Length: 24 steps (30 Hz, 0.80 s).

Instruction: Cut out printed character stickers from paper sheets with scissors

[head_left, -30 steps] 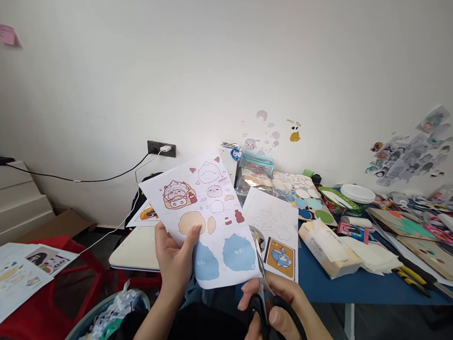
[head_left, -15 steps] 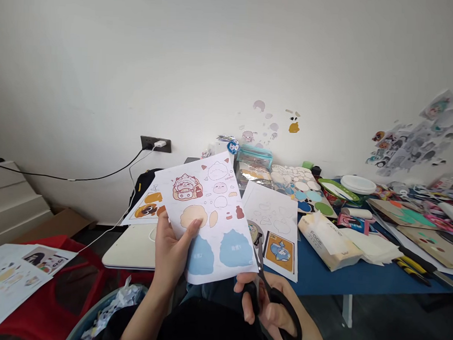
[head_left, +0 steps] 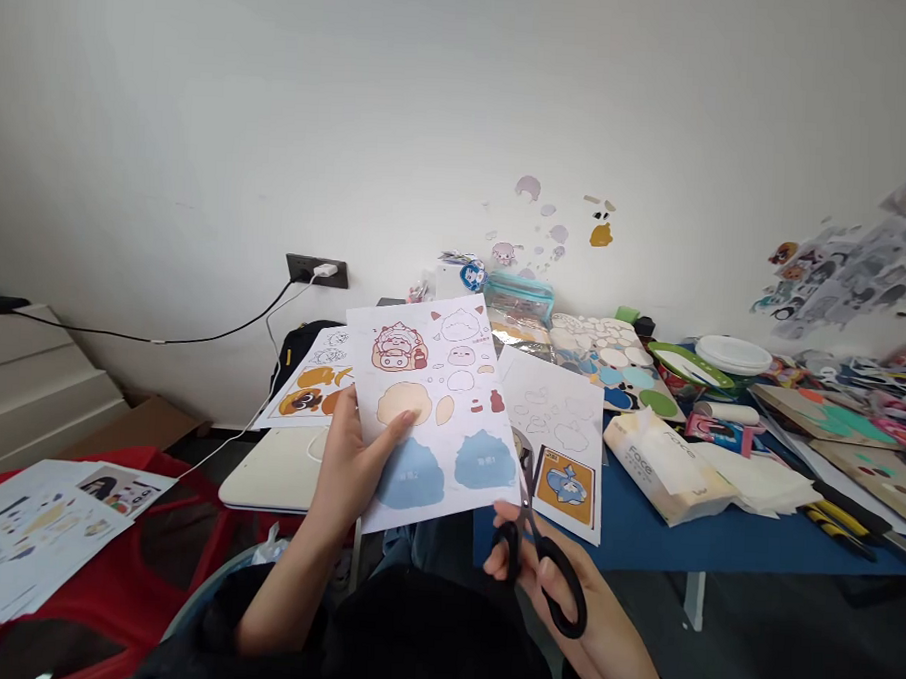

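My left hand [head_left: 357, 465] pinches the left edge of a white printed sheet [head_left: 431, 319], thumb on top and fingers underneath. Cartoon pieces are printed on the sheet: a cream shape, two large blue shapes and small red-brown ones. My right hand [head_left: 563, 575] has its fingers through the black handles of a pair of scissors [head_left: 529, 513]. The scissors point upward with the handles spread, and their blades are beside the sheet's lower right edge. Whether the blades touch the paper I cannot tell.
On the blue table [head_left: 639, 548] lie a tissue pack [head_left: 665, 469], a printed sheet with an orange picture [head_left: 567, 490], cut shapes and knives with yellow-black handles [head_left: 839, 522]. A white board [head_left: 271, 477] stands left. More printouts [head_left: 31, 541] lie on a red chair [head_left: 180, 558]. A bin [head_left: 213, 584] stands below.
The sheet in my left hand has turned a little more upright and shifted right in view. My right hand with the scissors has risen slightly. The whole view has shifted.
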Each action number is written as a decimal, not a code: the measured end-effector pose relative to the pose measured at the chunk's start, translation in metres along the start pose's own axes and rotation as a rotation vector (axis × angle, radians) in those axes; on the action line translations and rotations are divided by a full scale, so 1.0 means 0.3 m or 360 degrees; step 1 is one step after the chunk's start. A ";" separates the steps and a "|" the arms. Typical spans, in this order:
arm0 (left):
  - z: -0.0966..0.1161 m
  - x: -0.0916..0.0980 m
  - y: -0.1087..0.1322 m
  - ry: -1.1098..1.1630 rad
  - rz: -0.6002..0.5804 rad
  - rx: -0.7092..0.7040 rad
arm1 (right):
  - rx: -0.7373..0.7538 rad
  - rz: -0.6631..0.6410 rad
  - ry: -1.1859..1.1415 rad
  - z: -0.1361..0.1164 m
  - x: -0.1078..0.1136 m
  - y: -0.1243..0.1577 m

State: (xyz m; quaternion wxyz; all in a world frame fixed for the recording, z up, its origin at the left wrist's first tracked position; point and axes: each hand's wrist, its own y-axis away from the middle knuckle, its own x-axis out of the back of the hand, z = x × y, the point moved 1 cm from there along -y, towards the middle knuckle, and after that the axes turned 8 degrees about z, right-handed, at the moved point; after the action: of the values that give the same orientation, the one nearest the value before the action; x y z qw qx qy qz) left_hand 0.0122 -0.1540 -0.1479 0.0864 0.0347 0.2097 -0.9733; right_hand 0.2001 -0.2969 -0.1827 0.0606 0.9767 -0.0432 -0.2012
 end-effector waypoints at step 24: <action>0.040 0.021 -0.005 -0.0253 -0.0271 0.0065 | -0.0046 -0.0243 -0.0751 0.069 -0.098 0.004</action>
State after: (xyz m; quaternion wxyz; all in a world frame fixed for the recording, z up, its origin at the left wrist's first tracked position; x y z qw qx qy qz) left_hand 0.0055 -0.1586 -0.1371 0.0189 -0.0588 0.1845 -0.9809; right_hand 0.1651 -0.2970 -0.1900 0.0476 0.9021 0.0206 -0.4284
